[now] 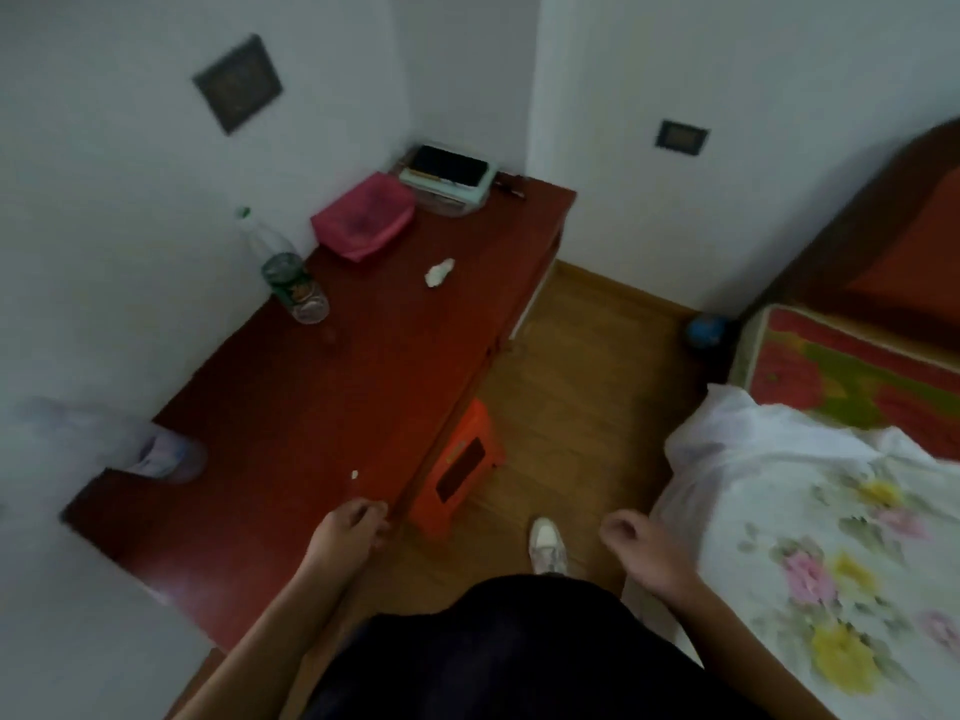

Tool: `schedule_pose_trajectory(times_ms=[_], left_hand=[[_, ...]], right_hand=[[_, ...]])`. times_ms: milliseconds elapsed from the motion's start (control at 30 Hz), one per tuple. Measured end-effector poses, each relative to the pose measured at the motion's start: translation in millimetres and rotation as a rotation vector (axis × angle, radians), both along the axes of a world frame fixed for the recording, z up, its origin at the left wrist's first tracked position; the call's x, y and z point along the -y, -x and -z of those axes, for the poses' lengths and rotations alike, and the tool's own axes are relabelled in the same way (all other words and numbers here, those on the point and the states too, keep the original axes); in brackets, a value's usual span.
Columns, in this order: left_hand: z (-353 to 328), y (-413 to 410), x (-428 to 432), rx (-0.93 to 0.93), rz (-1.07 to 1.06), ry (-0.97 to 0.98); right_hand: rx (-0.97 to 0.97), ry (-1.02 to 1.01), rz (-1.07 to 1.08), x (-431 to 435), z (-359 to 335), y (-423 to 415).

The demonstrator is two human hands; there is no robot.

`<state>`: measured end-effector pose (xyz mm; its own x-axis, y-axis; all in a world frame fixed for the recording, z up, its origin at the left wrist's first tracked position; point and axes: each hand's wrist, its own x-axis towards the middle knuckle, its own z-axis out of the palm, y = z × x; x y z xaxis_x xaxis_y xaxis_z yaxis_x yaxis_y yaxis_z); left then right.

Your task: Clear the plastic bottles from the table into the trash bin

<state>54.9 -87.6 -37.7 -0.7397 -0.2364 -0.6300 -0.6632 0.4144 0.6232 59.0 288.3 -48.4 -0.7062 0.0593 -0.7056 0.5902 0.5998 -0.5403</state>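
Far left, at the table's [311, 407] near-left end: a blurred pale shape [161, 454], possibly a second bottle lying on its side; too smeared by motion to confirm.

Against the left wall on the dark red table: one clear plastic bottle [283, 267], upright, green cap, green label band round the lower body. It stands well apart from both of your hands.

Further back on the table: a pink folded cloth or pouch [363, 218]; behind it, in the corner, a pale box with a dark flat item on top [449, 174]. A crumpled white scrap [439, 272] lies mid-table, right of the bottle. A tiny white speck [355, 474] sits near the front edge.

Your left hand [350, 530] hangs over the table's front edge, fingers loosely curled, holding nothing.

Under the table edge, just right of that hand: an orange plastic stool [457, 480] on the wooden floor. One white shoe [546, 545] shows below it.

Your right hand [636, 545] hangs over the floor beside the bed, fingers loosely curled, nothing in it.

Right: bed with white floral cover [810, 532] and red patterned mat. A blue round object [704, 330] sits on the floor in the corner by the bed; identity unclear.
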Motion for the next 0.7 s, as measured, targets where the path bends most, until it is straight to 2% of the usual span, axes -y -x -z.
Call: schedule_pose_trajectory(times_ms=[100, 367, 533, 700], left_hand=[[-14, -5, 3, -0.074, -0.240, 0.045], [-34, -41, 13, -0.193, -0.620, 0.080], [-52, -59, 33, -0.261, -0.801, 0.116], [-61, -64, 75, -0.276, -0.923, 0.191]], right_hand=[[-0.043, -0.001, -0.223, 22, -22, 72], [-0.185, 0.098, -0.644, 107, -63, 188], [-0.266, 0.166, -0.767, 168, -80, 215], [-0.341, 0.240, -0.740, 241, -97, 244]])
